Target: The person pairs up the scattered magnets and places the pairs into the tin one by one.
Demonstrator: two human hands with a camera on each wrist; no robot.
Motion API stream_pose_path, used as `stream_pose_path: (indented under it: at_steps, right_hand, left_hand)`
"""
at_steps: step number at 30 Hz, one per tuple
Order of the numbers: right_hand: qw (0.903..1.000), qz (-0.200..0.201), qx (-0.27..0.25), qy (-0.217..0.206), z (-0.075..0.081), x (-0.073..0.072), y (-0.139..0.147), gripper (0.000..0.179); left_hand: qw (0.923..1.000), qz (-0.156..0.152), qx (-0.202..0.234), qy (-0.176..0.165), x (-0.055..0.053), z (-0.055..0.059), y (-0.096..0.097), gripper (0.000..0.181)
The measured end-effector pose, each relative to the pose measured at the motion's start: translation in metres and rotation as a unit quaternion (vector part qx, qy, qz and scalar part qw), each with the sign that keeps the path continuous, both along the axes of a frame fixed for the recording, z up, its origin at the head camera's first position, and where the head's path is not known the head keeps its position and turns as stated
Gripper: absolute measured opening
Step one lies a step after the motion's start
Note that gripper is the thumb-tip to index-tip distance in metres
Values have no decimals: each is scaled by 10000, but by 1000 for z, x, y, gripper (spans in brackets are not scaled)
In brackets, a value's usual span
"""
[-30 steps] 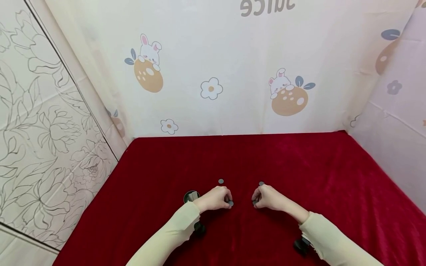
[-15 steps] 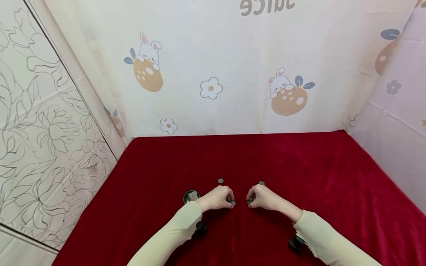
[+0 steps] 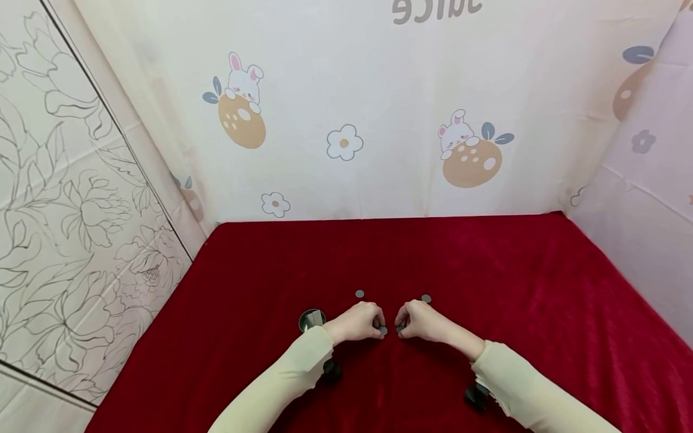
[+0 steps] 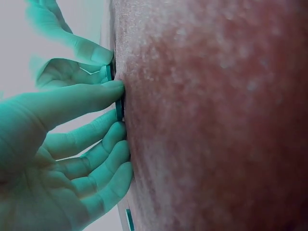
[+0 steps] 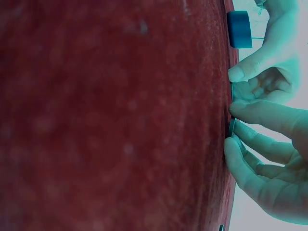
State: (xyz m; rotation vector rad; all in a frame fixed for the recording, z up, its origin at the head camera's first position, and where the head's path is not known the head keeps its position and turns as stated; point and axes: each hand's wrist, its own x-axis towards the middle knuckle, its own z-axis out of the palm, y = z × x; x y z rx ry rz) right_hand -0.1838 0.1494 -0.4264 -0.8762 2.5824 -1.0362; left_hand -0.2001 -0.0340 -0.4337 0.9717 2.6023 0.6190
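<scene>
In the head view my left hand [image 3: 357,320] pinches a small grey disc [image 3: 383,330] between thumb and fingers, low at the red cloth. Facing it, my right hand [image 3: 426,320] pinches a second grey disc [image 3: 399,329], with a narrow gap between the two. The left wrist view shows the left hand's disc [image 4: 119,109] edge-on, thin, against the cloth; the other fingers are gently bent. From the right wrist, the right hand's disc [image 5: 232,127] also appears edge-on. Behind the hands lie two more grey discs: one disc [image 3: 360,293] at left, another disc [image 3: 426,298] at right.
A round, dark-rimmed object [image 3: 305,321] sits by the left wrist, partly covered. In the right wrist view a dark blue cylinder [image 5: 239,29] stands beyond the left hand. Red cloth [image 3: 465,258] covers the table, with a patterned curtain [image 3: 390,120] behind.
My right hand has slid left with its disc, and my left hand has shifted slightly right with its own. The gap between them has narrowed. The two rear discs stay put.
</scene>
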Motion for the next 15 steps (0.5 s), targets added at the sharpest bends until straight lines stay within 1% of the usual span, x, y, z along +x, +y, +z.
stream_pose_path:
  at_steps: [13, 15]
  right_hand:
    - [9999, -34, -76, 65, -1, 1, -6, 11]
    - [9999, -41, -75, 109, -2, 1, -7, 11]
  left_hand:
    - [10000, 42, -15, 4, 2, 1, 4, 14]
    - [10000, 25, -26, 68, 2, 1, 5, 14]
